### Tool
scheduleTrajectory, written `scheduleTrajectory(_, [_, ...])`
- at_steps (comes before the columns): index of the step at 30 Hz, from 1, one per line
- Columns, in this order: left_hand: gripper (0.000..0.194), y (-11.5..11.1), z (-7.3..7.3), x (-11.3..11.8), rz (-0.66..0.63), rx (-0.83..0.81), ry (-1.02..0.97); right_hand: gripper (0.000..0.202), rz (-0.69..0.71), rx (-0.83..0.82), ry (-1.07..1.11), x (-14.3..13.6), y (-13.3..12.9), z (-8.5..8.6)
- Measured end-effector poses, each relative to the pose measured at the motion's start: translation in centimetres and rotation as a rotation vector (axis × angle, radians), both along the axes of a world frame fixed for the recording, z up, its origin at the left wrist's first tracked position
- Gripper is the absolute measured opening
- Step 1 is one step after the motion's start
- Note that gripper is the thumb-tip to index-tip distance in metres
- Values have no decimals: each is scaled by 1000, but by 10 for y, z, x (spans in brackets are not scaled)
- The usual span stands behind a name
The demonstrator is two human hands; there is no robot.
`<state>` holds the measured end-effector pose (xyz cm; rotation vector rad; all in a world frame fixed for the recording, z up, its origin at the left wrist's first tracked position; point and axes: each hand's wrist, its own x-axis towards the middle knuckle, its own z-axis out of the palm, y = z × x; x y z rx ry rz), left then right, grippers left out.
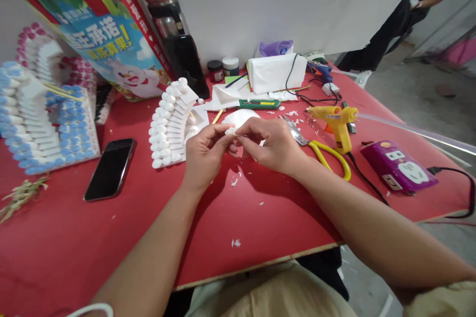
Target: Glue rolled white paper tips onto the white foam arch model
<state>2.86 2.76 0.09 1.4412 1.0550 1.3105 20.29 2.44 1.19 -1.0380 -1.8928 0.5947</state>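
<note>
Well, left hand (204,156): fingers pinched nearly closed on the near-left edge of a small white piece.
Right hand (273,146): thumb and fingertips drawn together on the same piece from the other side.
White piece (231,131): held up over the desk (148,218), between both sets of fingertips; it looks thin, so an uneven pinch or a twist could crease or tear it.
Scraps (234,183): white bits lie below the hands; a dropped piece could get lost among them, being the same colour.
Scissors (311,143): just beside the right hand, handles toward the forearm; an outward elbow swing could knock them.
Glue gun (336,121): on its side, nozzle facing the scraps; if hot, it could scorch paper or burn a straying hand.
Cord (366,176): runs near the right forearm, which could snag it and drag the gun.
White model (169,133): near the left hand; a careless knuckle could dislodge its rounded edge pieces.
Piece detail: fingers cover most of it, so its shape and any glue on it cannot be told.
Cutter (259,104): too small to tell whether a blade is out.
Paper (241,118): partly hidden behind the hands.
Person (394,20): cut off at the upper right.
</note>
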Motion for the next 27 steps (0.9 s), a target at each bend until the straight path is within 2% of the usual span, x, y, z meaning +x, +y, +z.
scheduleTrajectory(4, [17,1,1,1,38,-8,-62,10,-23,10,17,-2,-1,2])
scheduleTrajectory(9, [12,0,1,1,42,42,-50,10,55,-215,165,-1,-3,8])
scheduleTrajectory(11, [14,-1,2,0,47,54,-18,9,86,-247,200,0,-3,10])
scheduleTrajectory(18, [20,-2,4,0,18,88,10,8,118,-227,206,2,0,7])
scheduleTrajectory(27, [19,-4,1,0,-81,42,8,6,142,-197,235,1,5,5])
